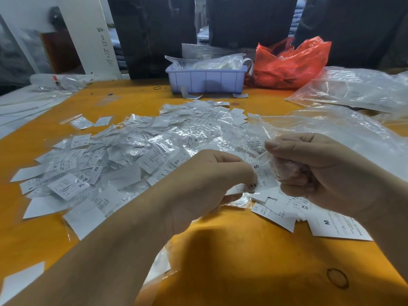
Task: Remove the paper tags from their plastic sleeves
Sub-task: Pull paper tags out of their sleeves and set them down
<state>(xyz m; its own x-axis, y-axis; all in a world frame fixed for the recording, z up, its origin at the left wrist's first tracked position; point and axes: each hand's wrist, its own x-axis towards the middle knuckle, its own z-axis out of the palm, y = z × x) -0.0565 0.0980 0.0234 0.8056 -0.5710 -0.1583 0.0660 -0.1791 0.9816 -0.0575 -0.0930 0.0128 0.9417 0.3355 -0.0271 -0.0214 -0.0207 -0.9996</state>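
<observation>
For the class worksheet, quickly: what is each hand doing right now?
Left hand: closed, pinching a white paper size tag marked S.
Right hand: closed, gripping a crumpled clear plastic sleeve.

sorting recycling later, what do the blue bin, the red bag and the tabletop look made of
Blue bin: looks like rigid moulded plastic, matte, with ribbed walls. Red bag: thin plastic film, glossy, crinkled and see-through. Tabletop: smooth orange surface with a dull sheen, perhaps painted or laminated board; the core cannot be told.
</observation>
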